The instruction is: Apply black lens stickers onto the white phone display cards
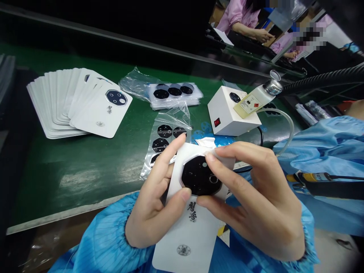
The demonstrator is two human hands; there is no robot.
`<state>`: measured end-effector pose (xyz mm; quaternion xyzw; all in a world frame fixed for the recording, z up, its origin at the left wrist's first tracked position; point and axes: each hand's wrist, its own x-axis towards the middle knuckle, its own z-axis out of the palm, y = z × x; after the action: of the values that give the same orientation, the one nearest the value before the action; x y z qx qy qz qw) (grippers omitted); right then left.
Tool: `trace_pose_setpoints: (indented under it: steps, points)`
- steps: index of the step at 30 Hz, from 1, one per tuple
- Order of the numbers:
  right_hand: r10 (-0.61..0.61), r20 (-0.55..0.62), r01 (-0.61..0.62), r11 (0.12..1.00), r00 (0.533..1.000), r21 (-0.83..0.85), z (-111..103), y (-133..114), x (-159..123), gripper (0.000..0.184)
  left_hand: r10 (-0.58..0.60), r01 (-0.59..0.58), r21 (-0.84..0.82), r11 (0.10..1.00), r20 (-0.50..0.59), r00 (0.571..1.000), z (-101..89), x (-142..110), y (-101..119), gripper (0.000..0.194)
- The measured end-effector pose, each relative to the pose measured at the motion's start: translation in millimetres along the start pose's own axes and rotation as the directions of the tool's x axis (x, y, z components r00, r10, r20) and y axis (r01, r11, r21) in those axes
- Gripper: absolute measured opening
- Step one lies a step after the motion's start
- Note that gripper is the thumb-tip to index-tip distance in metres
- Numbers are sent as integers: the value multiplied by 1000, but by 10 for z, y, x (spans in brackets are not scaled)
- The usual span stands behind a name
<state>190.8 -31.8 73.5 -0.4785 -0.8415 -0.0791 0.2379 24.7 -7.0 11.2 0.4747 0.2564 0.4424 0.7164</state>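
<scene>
A white panel (182,235) is found clamped in the fingers of the left hand (153,212), the thumb being pressed on its face and a forefinger laid along its side. The fingers of the right hand (264,197) are closed about the black plate (196,180) at the panel's upper part, opposite edges being touched.

Directly beyond the left fingers, a clear bag (146,165) bearing black discs is partly covered by them. Farther off in that direction, a stack of clear trays (174,102) with black discs is noted on the desk (113,161). Well to the left of the fingers, a fanned stack of white panels (57,110) is observed. Beyond the right fingers, a white box (224,113) with a red switch (217,122) is placed; part of it is obscured by a metal-capped bottle (254,99). A ribbed black hose (327,79) is seen farther right.

The held panel is flat, matt and round-cornered, with dark lettering and an oval emblem printed below the fingers. The plate is glossy and many-sided — a pale rim is visible around it. The bag is thin, wrinkled plastic; the bottle is translucent and yellowish.
</scene>
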Motion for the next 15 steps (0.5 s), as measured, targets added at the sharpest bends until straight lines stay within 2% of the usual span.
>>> trace_pose_setpoints:
  steps: [9,15]
  points:
    - [-7,8,8,999,1000,-39,-8,7,-12,37,13,-13,27,1000,-14,1000,6,-5,-3,60]
    - [-14,4,14,999,1000,-36,4,6,-14,39,-12,12,-85,996,8,1000,3,8,-6,58]
